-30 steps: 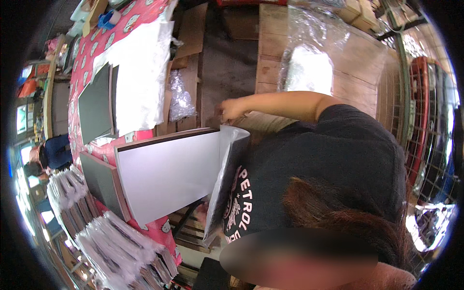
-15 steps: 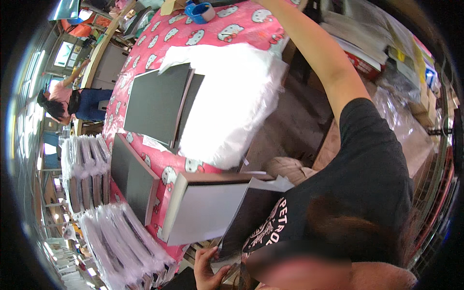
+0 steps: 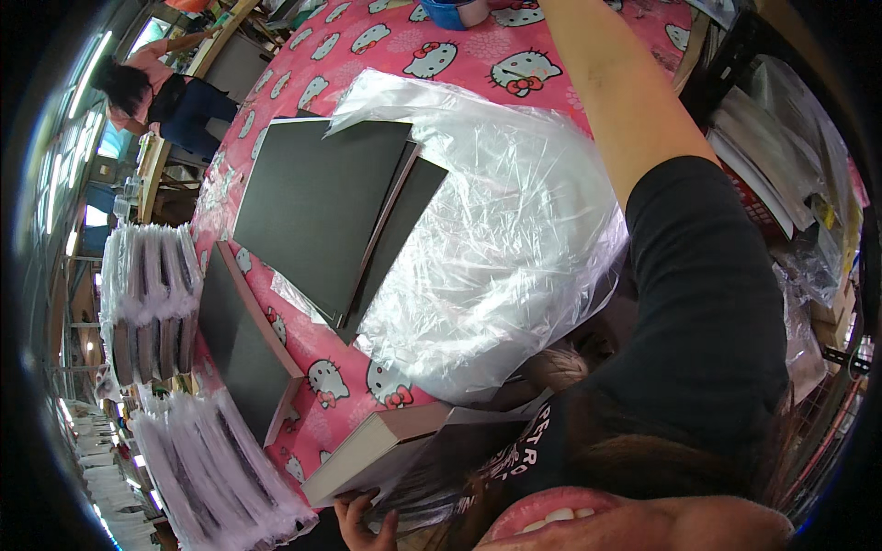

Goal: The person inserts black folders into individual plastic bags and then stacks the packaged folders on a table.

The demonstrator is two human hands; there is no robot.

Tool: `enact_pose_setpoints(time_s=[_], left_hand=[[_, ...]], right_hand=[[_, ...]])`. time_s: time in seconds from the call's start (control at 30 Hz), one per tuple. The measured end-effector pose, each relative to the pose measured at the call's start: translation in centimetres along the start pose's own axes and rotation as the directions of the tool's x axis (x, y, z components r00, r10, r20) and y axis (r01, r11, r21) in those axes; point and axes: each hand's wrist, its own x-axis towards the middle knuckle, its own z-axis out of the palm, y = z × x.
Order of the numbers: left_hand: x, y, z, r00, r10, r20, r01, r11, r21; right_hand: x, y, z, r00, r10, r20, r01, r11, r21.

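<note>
At the lower edge my left hand [image 3: 365, 525] is closed, its fingers curled on the lower corner of a dark glossy sheet [image 3: 436, 468]. This sheet lies against a thick book-like block [image 3: 360, 450] with a pale edge and a brownish end, tilted close to my body. My right forearm [image 3: 611, 96] stretches far across the table and leaves the picture at the top; the right hand itself is out of sight. Beside that arm lies crumpled clear plastic wrap [image 3: 496, 239], partly covering flat black boards [image 3: 322, 202]. Another black slab [image 3: 241, 335] with a brown edge is to their left.
A pink patterned tablecloth [image 3: 335, 386] covers the table. Plastic-wrapped stacks [image 3: 152, 294] [image 3: 220, 464] line its left side. A blue round container [image 3: 450, 13] is at the far edge. Bagged goods [image 3: 767, 156] stand at right. Another person [image 3: 156, 96] works at far left.
My view has shifted closer over the table. The block's white face is now covered by the dark sheet, and my left hand has moved left and down with it. My right hand has left the picture.
</note>
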Motion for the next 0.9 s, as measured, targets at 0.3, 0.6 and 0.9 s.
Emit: enact_pose_setpoints(time_s=[0.3,0.6,0.9], left_hand=[[-5.2,6.4,-6.1,0.925,-0.169,0.341,0.321,0.829,-0.458],[5.9,11.5,-1.7,0.994,0.035,-0.101,-0.107,0.359,-0.927],[2.9,8.7,-1.5,0.654,-0.257,0.712,0.74,0.411,-0.532]], right_hand=[[-10.8,-6.1,-13.8,0.987,-0.084,-0.136,0.157,0.327,0.932],[-37.7,-29.0,-20.8,0.085,-0.964,-0.252,0.479,-0.183,0.859],[-4.0,-8.7,-0.4,0.94,0.017,-0.341,0.164,0.854,0.494]])
